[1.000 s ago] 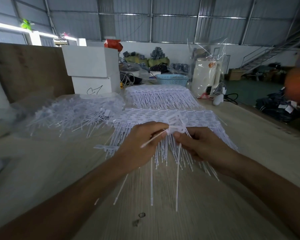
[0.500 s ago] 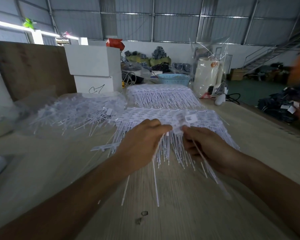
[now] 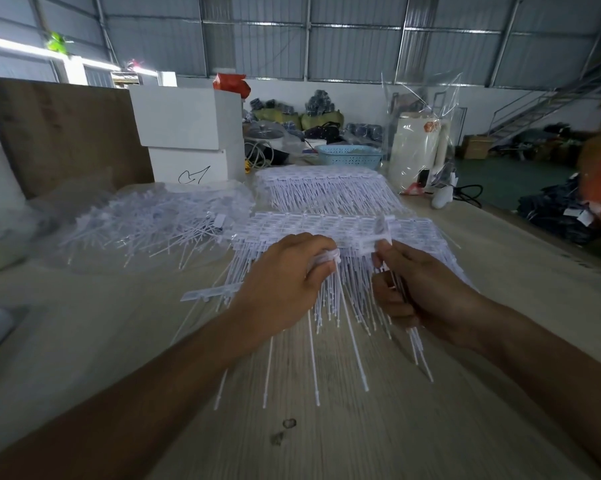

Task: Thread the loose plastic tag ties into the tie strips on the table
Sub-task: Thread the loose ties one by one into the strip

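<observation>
Holding a small bunch of white tag ties point(image 3: 327, 299) in my left hand point(image 3: 285, 282), I have my fingers curled round their heads, and their thin tails hang down toward me over the wooden table point(image 3: 361, 445). My right hand point(image 3: 420, 289) is just beside it, thumb and forefinger pinched on the head of a single tie point(image 3: 378, 237), with the other fingers curled round a few more tails that trail out below my palm. The two hands are close but not touching.

Both hands hover over the near edge of the nearest tie strips point(image 3: 333, 226), a flat white stack of joined heads whose tails fan out toward me underneath my knuckles. Behind that stack lies a second stack of strips point(image 3: 323, 185). To the left of the nearest stack sits a loose heap of ties in clear plastic point(image 3: 146, 223), and one separate short strip piece point(image 3: 209, 292) lies at the stack's left corner, just beside my left wrist. Beyond the heap stand two white boxes point(image 3: 188, 140), one on the other, and behind the second stack is a pale blue basket point(image 3: 349, 155).
</observation>
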`<state>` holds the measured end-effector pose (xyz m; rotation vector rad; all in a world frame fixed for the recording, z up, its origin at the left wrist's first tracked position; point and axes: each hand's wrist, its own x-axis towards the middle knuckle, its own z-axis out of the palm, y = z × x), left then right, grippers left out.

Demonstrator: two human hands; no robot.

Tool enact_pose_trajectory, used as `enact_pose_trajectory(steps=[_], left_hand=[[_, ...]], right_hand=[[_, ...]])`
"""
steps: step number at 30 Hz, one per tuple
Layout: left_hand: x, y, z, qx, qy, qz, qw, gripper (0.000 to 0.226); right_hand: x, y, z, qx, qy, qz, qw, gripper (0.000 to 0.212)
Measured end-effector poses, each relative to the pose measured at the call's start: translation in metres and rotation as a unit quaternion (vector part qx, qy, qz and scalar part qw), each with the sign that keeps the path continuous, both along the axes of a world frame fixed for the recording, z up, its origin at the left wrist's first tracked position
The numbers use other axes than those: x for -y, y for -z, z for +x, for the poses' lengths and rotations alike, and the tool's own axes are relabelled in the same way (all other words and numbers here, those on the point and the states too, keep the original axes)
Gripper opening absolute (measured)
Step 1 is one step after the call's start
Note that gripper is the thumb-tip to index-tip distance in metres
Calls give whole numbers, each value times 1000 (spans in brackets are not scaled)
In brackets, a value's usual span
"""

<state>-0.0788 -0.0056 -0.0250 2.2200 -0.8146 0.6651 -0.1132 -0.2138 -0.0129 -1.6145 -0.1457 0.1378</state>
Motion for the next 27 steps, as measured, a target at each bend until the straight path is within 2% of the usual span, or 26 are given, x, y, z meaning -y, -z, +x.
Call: enact_pose_trajectory(steps=[8,12,18,23,25,27], left_hand=[[3,3,-1,4,-2,5,1000,27],[5,5,-1,7,-5,-9,1000,26],[11,5,-8,16,0,-36,999,20],[17,-2,-16,-61,18,-45,997,19],[18,-3,-16,-95,15,-19,995,20],[19,-3,-15,-125,9,24,992,32]], right_hand=[[-9,4,-1,22,5,-19,1000,35],[-12,3,-4,41,21,-63,997,38],[-23,5,-10,11,7,-52,999,35],[-25,6,-9,33,28,-25,999,38],[-23,5,-7,32,60,-27,997,34],[-20,6,-5,32,80,-34,996,31]])
